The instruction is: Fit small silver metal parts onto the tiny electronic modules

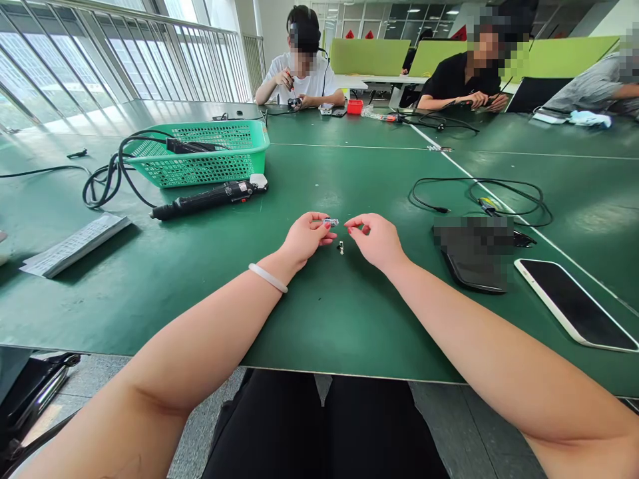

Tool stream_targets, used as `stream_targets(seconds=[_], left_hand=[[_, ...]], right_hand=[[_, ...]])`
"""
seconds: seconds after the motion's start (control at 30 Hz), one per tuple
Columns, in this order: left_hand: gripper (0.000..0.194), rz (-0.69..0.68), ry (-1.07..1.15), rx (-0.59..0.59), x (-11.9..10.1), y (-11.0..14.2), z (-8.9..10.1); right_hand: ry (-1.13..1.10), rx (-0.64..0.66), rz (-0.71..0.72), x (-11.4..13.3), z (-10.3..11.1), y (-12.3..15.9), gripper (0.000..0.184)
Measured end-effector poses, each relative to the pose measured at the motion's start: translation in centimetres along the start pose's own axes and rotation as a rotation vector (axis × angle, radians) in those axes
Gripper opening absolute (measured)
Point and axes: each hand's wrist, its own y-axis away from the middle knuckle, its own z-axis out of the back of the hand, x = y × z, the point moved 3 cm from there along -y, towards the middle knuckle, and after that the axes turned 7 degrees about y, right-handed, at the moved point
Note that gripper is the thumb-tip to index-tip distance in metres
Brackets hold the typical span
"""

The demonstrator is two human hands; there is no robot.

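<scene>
My left hand (pixel 308 239) pinches a small silvery-grey part (pixel 330 221) between thumb and fingers, just above the green tabletop. It looks like a little electronic piece, too small to name. Facing it, a short gap to the right, is my right hand (pixel 375 241), its thumb and index finger pinched together. Whether anything tiny sits between those fingertips I cannot make out. Below and between both hands lies another small white-and-black part (pixel 341 247) on the table, apart from either hand. A white bracelet (pixel 268 278) circles my left wrist.
A black electric screwdriver (pixel 210 199) lies before a green basket (pixel 200 163) with cables. To the left is a stack of paper (pixel 77 245). On the right are a black pouch-like item (pixel 472 259), a coiled cable (pixel 509 186) and a phone (pixel 574 303). Several people sit across the table.
</scene>
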Motion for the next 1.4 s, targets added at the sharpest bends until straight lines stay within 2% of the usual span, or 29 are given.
stream_targets(seconds=[0.1, 0.23, 0.4, 0.6, 0.67, 0.83, 0.93, 1.1, 1.3, 1.4], left_hand=[[0.005, 0.013, 0.035, -0.058, -0.1, -0.1, 0.3], [0.005, 0.024, 0.041, -0.063, -0.1, -0.1, 0.3], [0.007, 0.033, 0.01, -0.039, 0.0, 0.0, 0.1], [0.008, 0.033, -0.021, -0.003, 0.1, 0.1, 0.0], [0.007, 0.033, -0.021, -0.004, 0.1, 0.0, 0.1], [0.007, 0.036, -0.012, -0.022, 0.1, -0.1, 0.1], [0.007, 0.04, -0.016, -0.022, 0.0, 0.0, 0.0], [0.005, 0.035, -0.014, -0.018, 0.0, 0.1, 0.0], [0.007, 0.042, -0.021, -0.016, 0.0, 0.1, -0.1], [0.007, 0.035, -0.046, 0.004, 0.0, 0.2, -0.1]], right_hand=[[0.077, 0.176, 0.012, -0.2, -0.8, 0.1, 0.011], [0.159, 0.265, 0.094, 0.0, -1.2, 0.3, 0.01], [0.203, 0.252, 0.151, 0.5, -1.1, 0.4, 0.013], [-0.016, 0.067, 0.017, 0.3, 0.1, 0.2, 0.014], [-0.055, 0.047, -0.003, 0.1, 0.2, 0.1, 0.013], [-0.023, 0.117, -0.029, 0.0, 0.1, 0.1, 0.011], [0.016, 0.214, -0.028, 0.0, 0.0, 0.2, 0.012], [0.137, 0.355, 0.056, 0.0, -0.3, 0.4, 0.01], [0.201, 0.371, 0.168, 0.2, -0.5, 0.4, 0.012], [0.159, 0.268, 0.203, 0.4, 0.0, 0.3, 0.016]])
